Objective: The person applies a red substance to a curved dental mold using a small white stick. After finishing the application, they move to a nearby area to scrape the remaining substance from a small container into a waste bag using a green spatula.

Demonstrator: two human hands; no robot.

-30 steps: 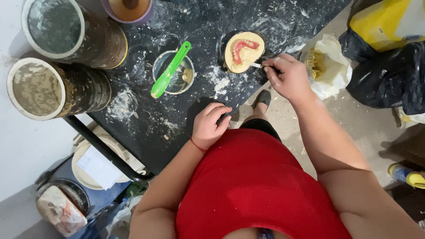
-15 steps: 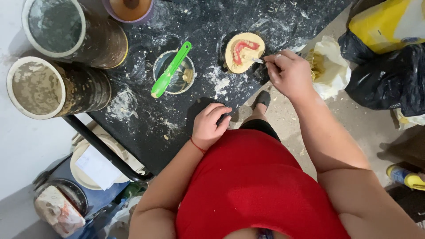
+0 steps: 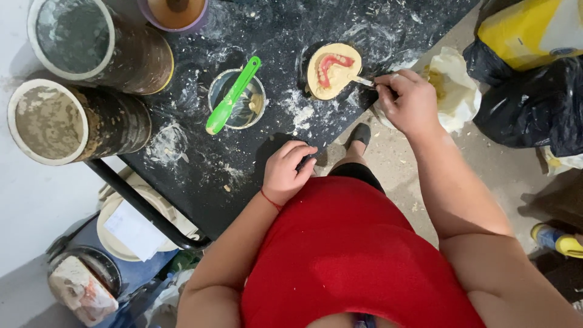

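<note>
Yellowish stone was what the work turned on: a dental cast [image 3: 333, 71] with a red wax rim and a row of teeth was seen lying flat on the black, powder-dusted table [image 3: 243, 164], near its edge. A thin metal tool [image 3: 363, 81] was held pinched in the fingers of the right hand [image 3: 408, 102], its tip laid against the cast's edge at about four o'clock. From that hand the cast lay toward ten o'clock, just beside it; the tool's long axis ran along that same line. The arch of teeth was curved around the cast's twelve-to-three side.

The left hand [image 3: 286, 171] was found loosely curled, fingers bent, resting on the table edge and grasping nothing that could be made out. From it the cast lay toward one o'clock, well apart. The right hand was plainly the nearer.

Containers were then taken in. A small clear bowl [image 3: 237, 99] was placed at nine o'clock from the cast, with a green spatula [image 3: 232, 96] laid across it, handle toward one o'clock; only a whitish smear was seen inside. Two large grimy tubs [image 3: 73, 118] were lying at the table's far left, crusted within. A purple-rimmed cup [image 3: 176, 12] was cut off at the top. Off the table's right edge a pale bag [image 3: 452, 91] of yellowish powder was open.
</note>
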